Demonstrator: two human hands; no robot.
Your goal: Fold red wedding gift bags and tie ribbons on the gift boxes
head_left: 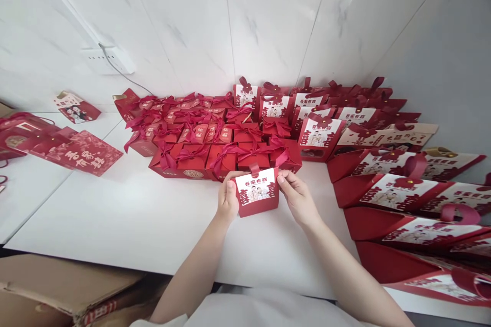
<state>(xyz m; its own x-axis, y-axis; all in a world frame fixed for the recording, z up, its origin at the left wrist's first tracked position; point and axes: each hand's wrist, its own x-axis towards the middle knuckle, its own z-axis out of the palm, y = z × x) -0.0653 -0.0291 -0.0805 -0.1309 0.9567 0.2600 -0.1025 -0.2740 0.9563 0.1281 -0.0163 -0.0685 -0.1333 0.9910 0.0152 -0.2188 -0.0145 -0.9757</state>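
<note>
A red gift box point(258, 207) with a white printed front and a ribbon loop on top is held upright between both hands, over the white table. My left hand point(229, 198) grips its left side, thumb on the front face. At its upper right edge, my right hand point(297, 195) pinches the side between thumb and fingers. Just behind it stand rows of red ribbon-tied boxes point(192, 163). To their right are matching printed gift boxes point(321, 135) with ribbon loops. The back of the held box is hidden.
More large red gift boxes point(399, 191) line the right side of the white table point(153, 214). Red paper bags point(76, 153) lie at the left, near a small printed box point(76, 107). A cardboard carton point(57, 281) sits below the front edge. A cable runs from the wall socket point(109, 60).
</note>
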